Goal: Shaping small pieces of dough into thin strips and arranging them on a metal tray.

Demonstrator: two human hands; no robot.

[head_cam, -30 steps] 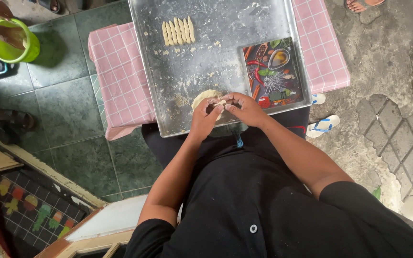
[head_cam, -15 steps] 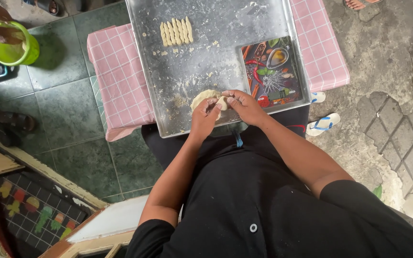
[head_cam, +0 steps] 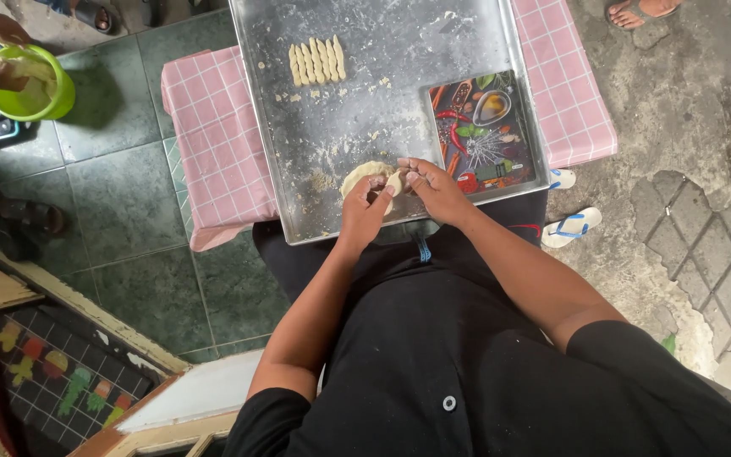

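Note:
A pale lump of dough [head_cam: 364, 175] lies near the front edge of a floured metal tray [head_cam: 382, 101]. My left hand [head_cam: 363, 213] rests on the lump's near side, fingers curled into it. My right hand [head_cam: 435, 189] meets it from the right, and both hands pinch a small piece of dough [head_cam: 395, 180] at the lump's edge. Several thin shaped dough sticks [head_cam: 316, 60] lie side by side at the tray's far left.
A colourful printed board [head_cam: 484, 131] sits on the tray's right side. The tray rests on a pink checked cloth [head_cam: 213, 127] over a low table. Another person's hands hold a green bowl [head_cam: 31, 85] at far left. A blue-and-white sandal [head_cam: 570, 227] lies on the floor.
My hands have stayed at the dough lump, the fingers shifting slightly as they pull a small piece from its right edge.

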